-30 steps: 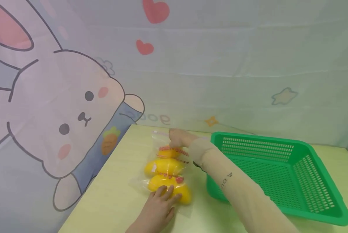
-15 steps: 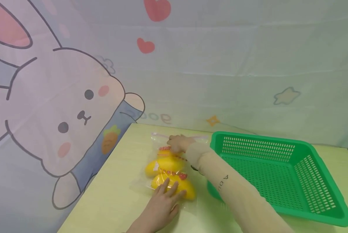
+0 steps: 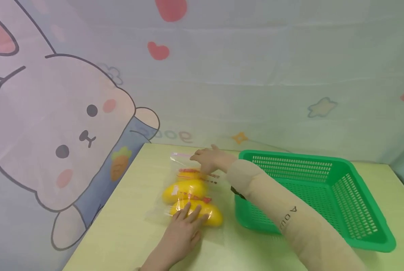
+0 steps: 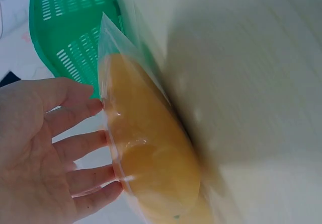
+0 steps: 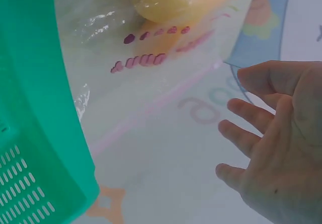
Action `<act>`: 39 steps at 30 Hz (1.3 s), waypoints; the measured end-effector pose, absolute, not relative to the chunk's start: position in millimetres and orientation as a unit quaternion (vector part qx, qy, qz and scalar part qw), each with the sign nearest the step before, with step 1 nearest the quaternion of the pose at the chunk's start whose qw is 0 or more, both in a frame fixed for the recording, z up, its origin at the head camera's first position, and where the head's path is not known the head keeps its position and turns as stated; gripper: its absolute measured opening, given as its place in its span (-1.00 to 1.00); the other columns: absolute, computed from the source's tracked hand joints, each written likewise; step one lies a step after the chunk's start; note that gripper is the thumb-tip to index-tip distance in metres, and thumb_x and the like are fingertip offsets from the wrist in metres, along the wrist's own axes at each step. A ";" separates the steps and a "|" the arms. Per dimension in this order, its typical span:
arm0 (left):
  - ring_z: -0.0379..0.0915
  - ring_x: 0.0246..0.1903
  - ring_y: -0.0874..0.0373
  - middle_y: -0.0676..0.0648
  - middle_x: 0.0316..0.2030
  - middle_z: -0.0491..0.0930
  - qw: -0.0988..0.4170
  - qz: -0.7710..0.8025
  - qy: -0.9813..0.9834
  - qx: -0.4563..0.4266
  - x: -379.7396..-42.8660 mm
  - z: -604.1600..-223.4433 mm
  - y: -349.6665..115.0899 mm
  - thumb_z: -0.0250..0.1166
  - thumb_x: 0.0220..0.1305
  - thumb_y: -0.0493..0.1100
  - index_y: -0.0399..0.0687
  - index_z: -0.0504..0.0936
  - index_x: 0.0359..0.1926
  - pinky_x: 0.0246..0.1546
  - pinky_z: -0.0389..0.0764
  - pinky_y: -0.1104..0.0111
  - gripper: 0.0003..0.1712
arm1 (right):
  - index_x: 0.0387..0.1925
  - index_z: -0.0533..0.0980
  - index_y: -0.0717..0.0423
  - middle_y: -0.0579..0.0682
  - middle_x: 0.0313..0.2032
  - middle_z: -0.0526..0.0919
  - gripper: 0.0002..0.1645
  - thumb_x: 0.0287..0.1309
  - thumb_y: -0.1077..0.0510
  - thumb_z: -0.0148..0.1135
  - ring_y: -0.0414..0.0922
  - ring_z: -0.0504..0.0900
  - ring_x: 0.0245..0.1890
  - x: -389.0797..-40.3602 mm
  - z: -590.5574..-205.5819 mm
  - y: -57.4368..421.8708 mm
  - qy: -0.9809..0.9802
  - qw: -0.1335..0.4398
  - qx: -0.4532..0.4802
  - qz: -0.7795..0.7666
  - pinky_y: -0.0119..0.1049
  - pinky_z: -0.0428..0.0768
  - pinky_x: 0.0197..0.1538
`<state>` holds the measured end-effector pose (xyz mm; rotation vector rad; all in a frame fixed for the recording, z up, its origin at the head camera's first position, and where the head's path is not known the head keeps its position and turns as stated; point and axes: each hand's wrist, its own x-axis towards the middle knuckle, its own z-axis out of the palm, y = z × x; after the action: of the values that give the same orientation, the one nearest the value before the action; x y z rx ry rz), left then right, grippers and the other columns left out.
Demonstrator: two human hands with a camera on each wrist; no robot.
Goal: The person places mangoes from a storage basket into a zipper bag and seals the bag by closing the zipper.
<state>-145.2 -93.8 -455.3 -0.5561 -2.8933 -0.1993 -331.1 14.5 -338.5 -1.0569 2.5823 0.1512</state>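
A clear zip bag (image 3: 179,161) with red print lies on the table, holding yellow mangoes (image 3: 185,189) in a row. My left hand (image 3: 181,234) rests its spread fingertips on the bag over the nearest mango (image 3: 213,216). In the left wrist view, the fingertips of that hand (image 4: 55,148) touch the plastic beside a mango (image 4: 151,143) without curling round it. Over the bag's far end is my right hand (image 3: 211,160), its fingers spread. The right wrist view shows this hand (image 5: 271,128) apart from the pink zip strip (image 5: 151,105), with nothing in its grasp.
A green plastic basket (image 3: 296,154) with slotted walls stands on the table to the right of the bag, partly behind the right sleeve (image 3: 276,203). Behind the pale table (image 3: 124,222) hangs a cloth (image 3: 239,67) printed with a rabbit and hearts.
My right hand has lifted from the bag and spread its fingers. The left hand stays on the near mango. The head view has shifted slightly to the right.
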 end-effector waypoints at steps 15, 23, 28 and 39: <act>0.30 0.29 -0.29 -0.16 0.26 0.47 0.100 -0.113 -0.972 -0.181 -151.8 -458.6 -98.4 0.27 0.20 -0.12 0.10 0.59 0.15 0.18 0.38 -0.16 -0.55 | 0.43 0.18 -0.11 -0.02 0.44 0.22 -0.36 0.35 0.21 -0.10 -0.02 0.13 0.48 -297.7 -314.3 82.4 0.921 0.083 -0.379 -0.038 0.18 -0.29 0.49; 0.26 0.32 -0.28 -0.11 0.31 0.43 0.115 -0.157 -0.969 -0.152 -144.8 -460.5 -99.1 0.30 0.20 -0.10 0.08 0.59 0.14 0.20 0.34 -0.17 -0.56 | 0.38 0.27 -0.06 -0.03 0.35 0.35 -0.38 0.30 0.15 0.06 -0.02 0.25 0.41 -267.7 -318.5 118.2 0.923 -0.035 -0.366 -0.116 0.20 -0.26 0.48; 0.28 0.32 -0.20 -0.09 0.34 0.39 0.131 -0.167 -0.967 -0.142 -143.3 -457.9 -97.7 0.32 0.20 -0.12 0.07 0.60 0.12 0.18 0.36 -0.17 -0.57 | 0.37 0.29 -0.02 -0.01 0.33 0.38 -0.38 0.29 0.08 0.11 0.00 0.24 0.42 -256.1 -327.4 129.6 0.925 -0.084 -0.344 -0.135 0.24 -0.21 0.47; 0.32 0.30 -0.17 -0.09 0.29 0.45 0.184 -0.162 -0.957 -0.153 -153.3 -445.8 -93.3 0.31 0.20 -0.08 0.09 0.54 0.19 0.12 0.40 -0.18 -0.50 | 0.35 0.31 -0.03 0.01 0.32 0.39 -0.36 0.25 0.03 0.17 0.01 0.27 0.39 -242.9 -340.1 145.2 0.918 -0.145 -0.312 -0.195 0.23 -0.21 0.47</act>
<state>-153.3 -93.3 -445.8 -0.4302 -2.6993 -0.4568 -242.9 145.2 -340.1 -1.0824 3.1874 -0.6764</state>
